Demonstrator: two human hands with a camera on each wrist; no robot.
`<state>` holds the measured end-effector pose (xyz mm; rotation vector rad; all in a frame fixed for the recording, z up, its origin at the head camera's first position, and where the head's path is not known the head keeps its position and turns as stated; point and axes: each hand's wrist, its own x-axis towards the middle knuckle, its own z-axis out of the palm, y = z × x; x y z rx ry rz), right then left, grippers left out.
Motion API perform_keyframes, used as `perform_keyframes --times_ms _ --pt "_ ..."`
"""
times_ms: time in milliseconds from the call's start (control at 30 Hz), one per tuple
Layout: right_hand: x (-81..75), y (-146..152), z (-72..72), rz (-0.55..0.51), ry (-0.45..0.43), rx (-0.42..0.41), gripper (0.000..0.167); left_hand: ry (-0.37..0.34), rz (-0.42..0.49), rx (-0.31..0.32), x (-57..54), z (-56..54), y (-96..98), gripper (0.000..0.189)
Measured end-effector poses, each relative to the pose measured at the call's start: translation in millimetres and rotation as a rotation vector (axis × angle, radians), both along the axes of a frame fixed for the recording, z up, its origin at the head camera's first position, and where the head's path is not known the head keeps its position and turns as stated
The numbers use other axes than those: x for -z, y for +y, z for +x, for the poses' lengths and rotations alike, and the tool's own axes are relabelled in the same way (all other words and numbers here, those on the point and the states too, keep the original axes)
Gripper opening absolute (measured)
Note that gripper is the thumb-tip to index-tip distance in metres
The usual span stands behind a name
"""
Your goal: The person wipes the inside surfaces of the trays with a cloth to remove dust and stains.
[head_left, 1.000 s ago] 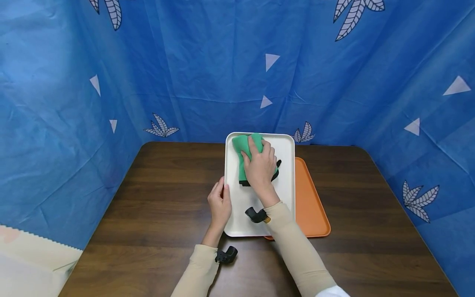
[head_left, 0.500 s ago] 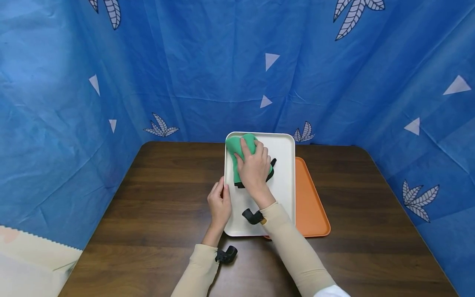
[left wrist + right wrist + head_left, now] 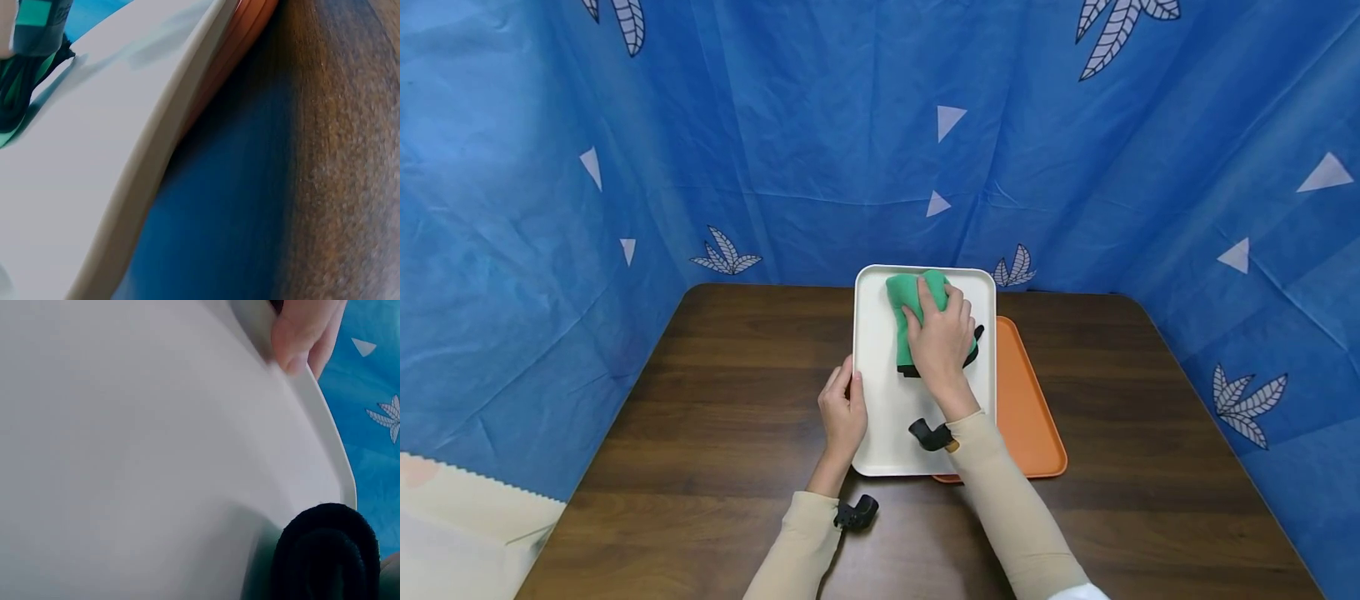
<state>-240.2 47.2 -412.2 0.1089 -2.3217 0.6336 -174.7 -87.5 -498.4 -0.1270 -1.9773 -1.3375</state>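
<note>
Step in hand, as judged: wiping the upper half of the white rectangular plastic tray (image 3: 880, 433). Your right hand (image 3: 942, 346) is curled over the folded green cloth with black edging (image 3: 904, 296), which sits inside that tray. Your left hand (image 3: 842, 414) pinches the tray's left rim, thumb inside. The tray overlaps an orange rectangular tray (image 3: 1026, 417) on the brown wood-grain tabletop (image 3: 745, 375). Next move likely calls for even pressure across the bare lower half, rim braced against sliding.

Two trays (image 3: 887, 417) (image 3: 1030, 408), one cloth (image 3: 905, 293), two wrist cameras (image 3: 930, 435) (image 3: 857, 512)
</note>
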Motion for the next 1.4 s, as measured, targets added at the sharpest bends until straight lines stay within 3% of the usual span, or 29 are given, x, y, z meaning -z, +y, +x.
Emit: perform_keyframes --times_ms 367,800,1133,1400 --pt "3.7 28 3.7 -0.061 -0.065 0.06 0.047 0.02 0.02 0.003 2.4 0.0 -1.3 0.028" --pt "1.2 40 10.3 -0.103 -0.131 0.12 0.048 0.048 0.035 0.012 2.7 0.2 -0.7 0.026" --pt "2.2 33 11.6 -0.103 -0.126 0.121 0.049 0.036 0.029 -0.004 -0.3 -0.3 2.6 0.026" --pt "2.5 14 15.8 -0.057 -0.066 0.083 0.048 0.066 0.02 -0.015 0.6 -0.7 1.0 0.026"
